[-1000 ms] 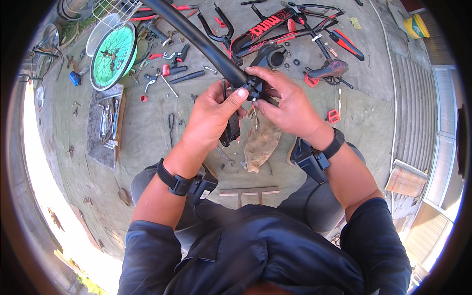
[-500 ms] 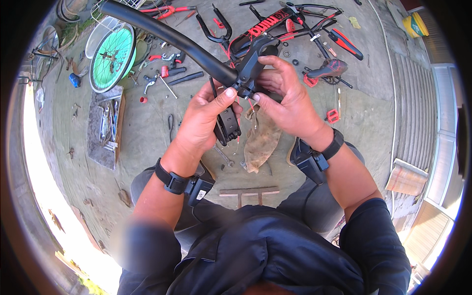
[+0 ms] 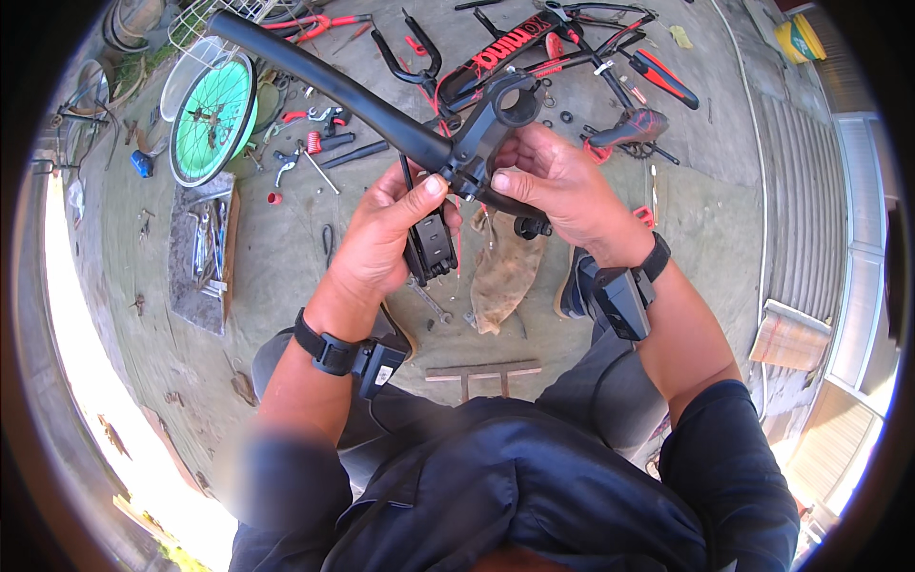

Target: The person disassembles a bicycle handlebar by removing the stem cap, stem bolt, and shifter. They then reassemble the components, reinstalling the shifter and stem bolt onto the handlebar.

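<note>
Between my hands is a black bicycle handlebar (image 3: 334, 88) clamped in a black stem (image 3: 484, 133). The long end of the bar points to the far left; the short end shows under my right hand. My right hand (image 3: 553, 186) is closed round the stem and bar, thumb on top near the clamp. In my left hand (image 3: 376, 229) is a black folding hex key set (image 3: 434, 244), with one key swung out upward beside the clamp. The left thumb and fingers press close to the clamp bolts. Where the key's tip sits is hidden.
A bicycle frame (image 3: 515, 52) and a fork (image 3: 405, 48) lie ahead on the ground. Off to the left are a green wheel (image 3: 212, 114) and a tray of tools (image 3: 229, 276). A brown cloth (image 3: 505, 276) and a wrench (image 3: 432, 303) lie below my hands.
The stem has turned in my right hand, so its round clamp opening now faces up. My right hand has shifted slightly down and right, and the bar's short end now shows.
</note>
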A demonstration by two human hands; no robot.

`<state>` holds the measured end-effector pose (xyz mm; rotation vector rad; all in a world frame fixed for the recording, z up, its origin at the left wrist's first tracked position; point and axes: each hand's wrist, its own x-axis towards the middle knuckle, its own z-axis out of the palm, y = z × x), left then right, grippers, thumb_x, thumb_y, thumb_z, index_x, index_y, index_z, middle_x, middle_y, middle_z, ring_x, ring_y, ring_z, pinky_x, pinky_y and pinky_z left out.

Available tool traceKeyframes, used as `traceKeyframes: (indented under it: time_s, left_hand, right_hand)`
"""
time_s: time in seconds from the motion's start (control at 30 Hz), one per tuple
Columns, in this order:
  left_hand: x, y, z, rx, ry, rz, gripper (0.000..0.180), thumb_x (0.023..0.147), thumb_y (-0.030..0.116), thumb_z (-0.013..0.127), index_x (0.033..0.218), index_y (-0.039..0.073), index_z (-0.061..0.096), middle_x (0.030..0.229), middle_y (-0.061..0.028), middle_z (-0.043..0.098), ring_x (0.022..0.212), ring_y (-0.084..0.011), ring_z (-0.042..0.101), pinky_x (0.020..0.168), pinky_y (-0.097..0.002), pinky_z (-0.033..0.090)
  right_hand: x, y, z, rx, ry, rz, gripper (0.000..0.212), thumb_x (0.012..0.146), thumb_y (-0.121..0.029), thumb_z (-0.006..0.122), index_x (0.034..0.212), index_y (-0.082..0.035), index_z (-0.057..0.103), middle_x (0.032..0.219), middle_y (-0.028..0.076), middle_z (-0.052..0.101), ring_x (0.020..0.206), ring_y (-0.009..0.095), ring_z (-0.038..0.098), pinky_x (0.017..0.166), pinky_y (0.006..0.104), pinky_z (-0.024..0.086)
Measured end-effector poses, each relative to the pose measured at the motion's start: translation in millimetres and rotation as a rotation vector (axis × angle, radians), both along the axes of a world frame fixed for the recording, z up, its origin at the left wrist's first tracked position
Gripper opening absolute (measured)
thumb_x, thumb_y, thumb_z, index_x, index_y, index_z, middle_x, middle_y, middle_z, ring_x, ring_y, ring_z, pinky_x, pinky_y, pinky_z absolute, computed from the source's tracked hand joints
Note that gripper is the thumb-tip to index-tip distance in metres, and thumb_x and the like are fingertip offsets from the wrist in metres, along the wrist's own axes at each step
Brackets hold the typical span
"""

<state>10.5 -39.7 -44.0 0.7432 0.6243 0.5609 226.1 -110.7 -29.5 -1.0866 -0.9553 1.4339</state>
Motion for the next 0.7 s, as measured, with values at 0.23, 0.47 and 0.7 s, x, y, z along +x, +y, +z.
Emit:
traceKeyframes:
  time_s: [0.23,0.47,0.7]
  left_hand:
    - [-1.4,-0.1,4.2,-0.005,0.029,-0.012,0.03,0.096,0.03,0.07,0.114,0.007,0.061,0.097,-0.0039,0.066,0.078,-0.0163,0.067,0.066,-0.0289,0.055]
    - [1.0,0.2,7.2,0.011,0.091,-0.022,0.032,0.096,0.034,0.068,0.114,0.008,0.06,0.094,-0.0034,0.065,0.076,-0.0151,0.066,0.065,-0.0266,0.054]
    - [2.1,-0.4,6.5,0.108,0.154,-0.006,0.04,0.093,0.034,0.074,0.114,0.004,0.059,0.097,-0.004,0.066,0.077,-0.0131,0.064,0.067,-0.0267,0.053]
  right_hand:
    - [-5.2,-5.3,4.1,-0.074,0.226,0.082,0.058,0.094,-0.016,0.071,0.143,-0.005,0.041,0.12,0.008,0.061,0.114,0.017,0.057,0.1,0.0328,0.044]
    - [-11.0,-4.3,5.6,-0.102,0.285,0.062,0.065,0.095,-0.019,0.071,0.147,-0.007,0.034,0.124,0.011,0.06,0.117,0.018,0.056,0.101,0.0327,0.043]
    - [-12.4,-2.0,-1.1,-0.07,0.09,0.05,0.079,0.088,-0.02,0.079,0.15,-0.006,0.032,0.125,0.012,0.059,0.118,0.022,0.056,0.101,0.0372,0.045]
